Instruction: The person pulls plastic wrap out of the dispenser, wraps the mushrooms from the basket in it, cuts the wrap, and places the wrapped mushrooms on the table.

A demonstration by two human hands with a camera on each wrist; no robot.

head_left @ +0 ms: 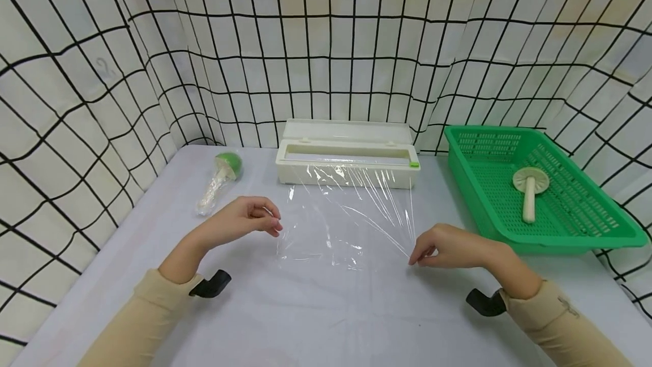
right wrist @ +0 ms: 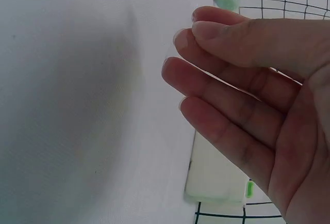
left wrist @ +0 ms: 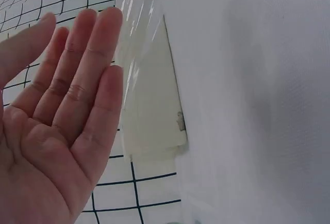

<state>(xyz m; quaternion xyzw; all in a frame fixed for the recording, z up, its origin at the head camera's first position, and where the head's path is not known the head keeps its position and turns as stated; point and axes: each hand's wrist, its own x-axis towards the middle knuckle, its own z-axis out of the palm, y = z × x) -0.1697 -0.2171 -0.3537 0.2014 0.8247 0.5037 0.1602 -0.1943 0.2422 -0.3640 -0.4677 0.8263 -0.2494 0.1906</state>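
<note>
A sheet of clear plastic wrap stretches toward me from the slot of a white wrap dispenser with its lid raised. My right hand pinches the sheet's near right corner between thumb and fingers, and creases run toward that grip. In the right wrist view, the thumb of this hand lies against the forefinger. Beside the sheet's left edge is my left hand. Its thumb stands apart from its nearly straight fingers in the left wrist view, where the hand holds nothing.
A green-capped mushroom, its stem in clear film, lies at the back left. On the right stands a green plastic basket with a pale mushroom inside. Black grid netting over white sheeting encloses the table's back and sides.
</note>
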